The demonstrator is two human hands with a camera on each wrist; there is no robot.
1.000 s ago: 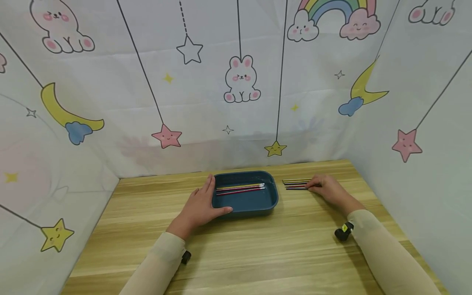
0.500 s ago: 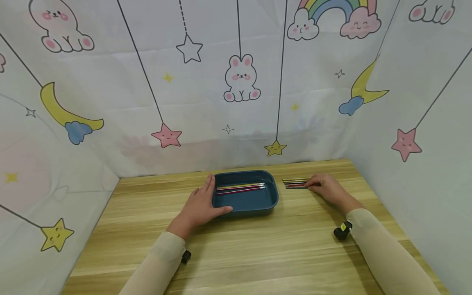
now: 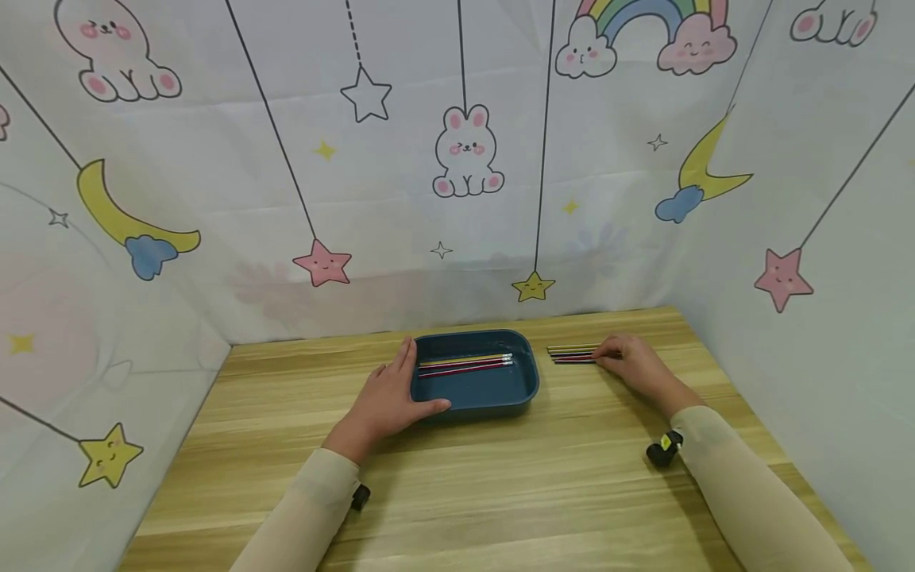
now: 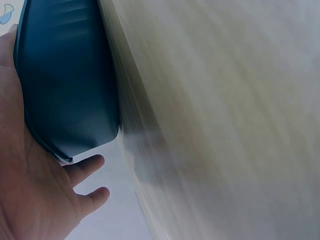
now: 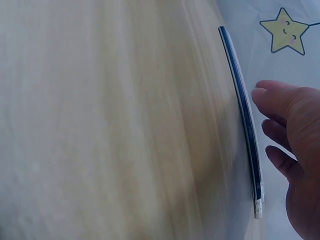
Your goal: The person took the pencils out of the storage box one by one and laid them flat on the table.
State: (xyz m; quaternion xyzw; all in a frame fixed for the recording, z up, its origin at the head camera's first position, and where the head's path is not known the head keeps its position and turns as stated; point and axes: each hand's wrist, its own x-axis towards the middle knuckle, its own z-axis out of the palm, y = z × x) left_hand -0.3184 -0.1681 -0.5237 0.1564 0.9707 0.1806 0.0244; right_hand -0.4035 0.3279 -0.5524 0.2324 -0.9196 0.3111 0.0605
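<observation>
My left hand [image 3: 389, 397] rests against the left end of a dark blue tray [image 3: 500, 397], fingers spread along the left rim and thumb over the near rim. In the left wrist view the palm lies along the tray's wall [image 4: 70, 85], with two fingertips extending past its corner. Several thin pencils [image 3: 572, 355] lie side by side to the right of the tray. Over their right ends is my right hand [image 3: 632, 364], thumb and forefinger tips close together. The right wrist view shows a blue pencil [image 5: 245, 115] with a white eraser end before the fingertips; nothing shows between them.
Inside the tray are several pencils [image 3: 465, 366], yellow and red among them, with white ends to the right. The wood-grain table [image 3: 486, 492] meets a white curtain [image 3: 400, 222] printed with stars and rabbits at the back and both sides.
The nearest pencils under my right fingertips have shifted slightly away, closer to the others. My right hand has moved very little; the left hand and tray have stayed put.
</observation>
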